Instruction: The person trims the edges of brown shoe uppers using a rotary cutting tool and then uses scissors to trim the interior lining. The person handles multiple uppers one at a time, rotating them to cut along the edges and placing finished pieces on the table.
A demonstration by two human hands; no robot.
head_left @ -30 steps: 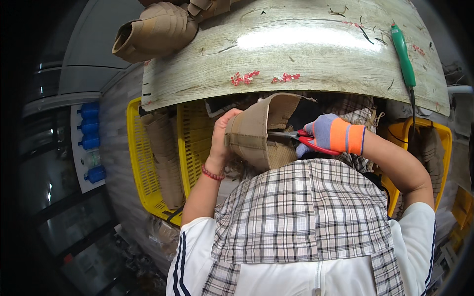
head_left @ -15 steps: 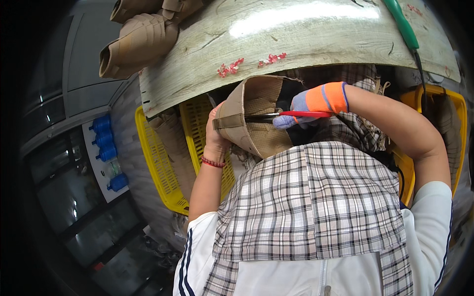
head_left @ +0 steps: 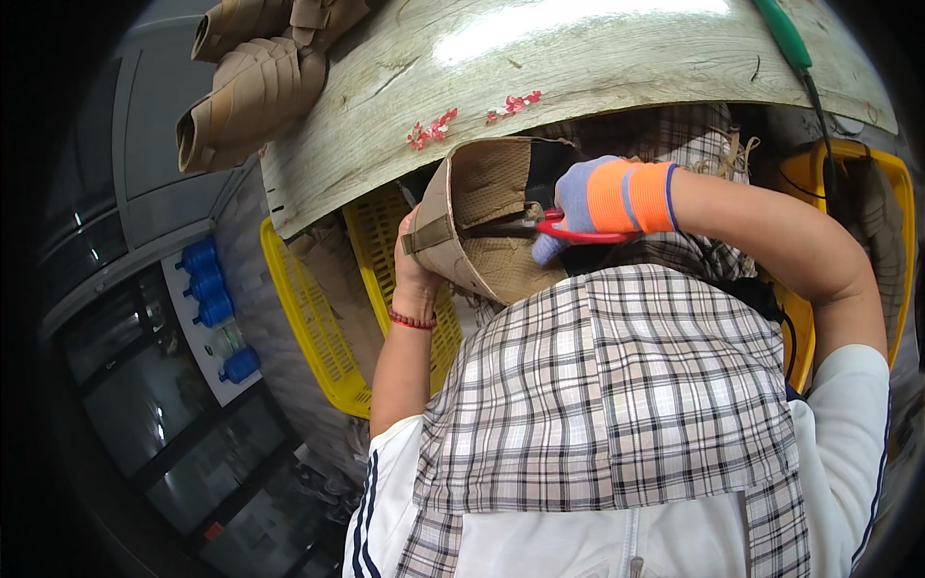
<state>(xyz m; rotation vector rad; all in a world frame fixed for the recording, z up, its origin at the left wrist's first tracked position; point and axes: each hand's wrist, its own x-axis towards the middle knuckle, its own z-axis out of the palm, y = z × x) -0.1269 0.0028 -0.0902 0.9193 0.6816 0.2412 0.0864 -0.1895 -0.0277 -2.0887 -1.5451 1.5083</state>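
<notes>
A tan textile piece with a mesh-like lining [head_left: 491, 183] stands curved open below the table's front edge. My bare left hand [head_left: 412, 265], with a red bead bracelet at the wrist, grips its left side; most of the fingers are hidden behind the fabric. My right hand [head_left: 602, 197] wears a blue-grey and orange knit glove and is closed round red-handled scissors [head_left: 588, 236]. The blades point left into the hollow of the piece. Whether they touch the fabric I cannot tell.
A pale wood-grain table [head_left: 385, 125] spans the top, with red scraps [head_left: 434, 128] near its edge. Similar tan pieces [head_left: 255, 96] hang over its left corner. A green-handled corded tool [head_left: 785, 34] lies at right. Yellow baskets [head_left: 308, 337] flank me. Blue water bottles [head_left: 204, 284] stand at far left.
The scissors' red handles now show spread wider, and my right hand has turned slightly and moved a little left. My left hand keeps its grip on the textile piece. The view has shifted slightly.
</notes>
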